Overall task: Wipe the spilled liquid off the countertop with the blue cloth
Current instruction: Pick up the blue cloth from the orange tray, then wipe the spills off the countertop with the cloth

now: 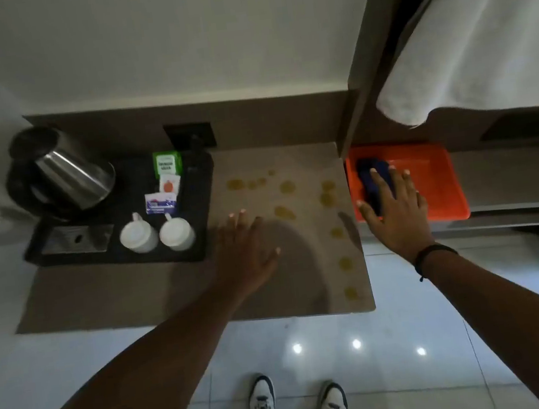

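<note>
Yellowish drops of spilled liquid [287, 187] dot the right half of the beige countertop [142, 288], running toward its front right corner. The dark blue cloth [372, 180] lies in an orange tray [434, 177] just right of the counter. My right hand [394, 209] is spread flat over the cloth, fingers apart, covering most of it; the fingers are not curled around it. My left hand [246, 248] hovers over or rests on the counter beside the black tray, fingers spread and holding nothing.
A black tray [112, 203] on the counter's left holds a steel kettle [67, 174], two upturned white cups [156, 233] and tea sachets [168, 179]. A wooden partition [352, 119] divides counter from orange tray. White fabric [465, 44] hangs above right. My shoes [296, 408] stand on the tiled floor.
</note>
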